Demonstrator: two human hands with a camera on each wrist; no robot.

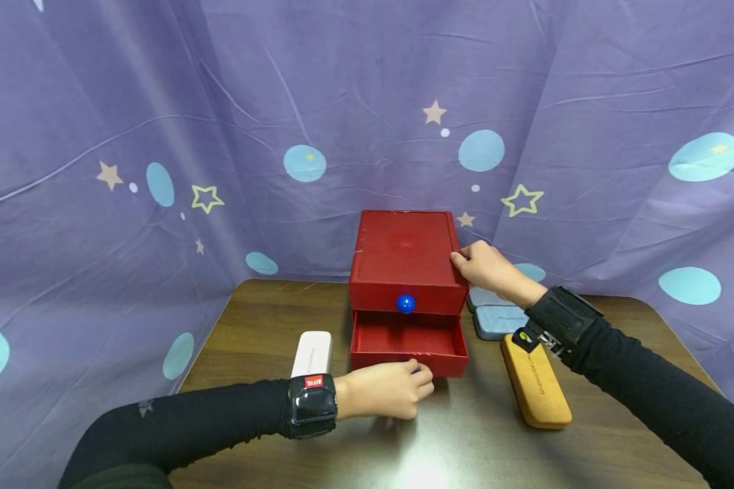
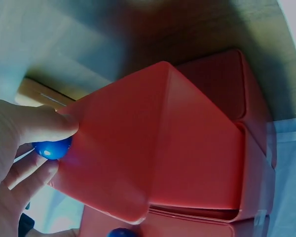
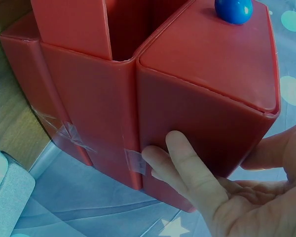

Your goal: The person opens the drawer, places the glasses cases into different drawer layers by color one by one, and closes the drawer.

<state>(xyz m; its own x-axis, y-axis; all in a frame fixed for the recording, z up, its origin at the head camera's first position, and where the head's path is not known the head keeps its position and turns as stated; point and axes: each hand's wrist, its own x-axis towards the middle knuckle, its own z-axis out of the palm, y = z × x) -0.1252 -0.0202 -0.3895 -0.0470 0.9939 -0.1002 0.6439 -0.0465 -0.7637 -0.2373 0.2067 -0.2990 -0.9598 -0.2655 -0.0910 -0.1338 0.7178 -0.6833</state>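
Observation:
A red drawer cabinet (image 1: 404, 248) with blue ball knobs stands at the table's back. Below its closed top drawer with a blue knob (image 1: 406, 303), the middle drawer (image 2: 118, 143) is pulled out, its red floor showing in the head view. My left hand (image 1: 385, 390) pinches that drawer's blue knob (image 2: 52, 149) between thumb and fingers. At the cabinet's upper right edge rests my right hand (image 1: 492, 268). Its thumb lies over the top, and its straight fingers (image 3: 187, 160) press the side wall. The bottom tier is hidden in the head view.
To the left of the cabinet lies a white case (image 1: 313, 350), partly behind my left wrist. A yellow case (image 1: 537, 387) lies at the right. Behind it sit a blue case (image 1: 495, 322) and a greyer one (image 1: 480, 298). A purple curtain (image 1: 367, 88) hangs behind the table.

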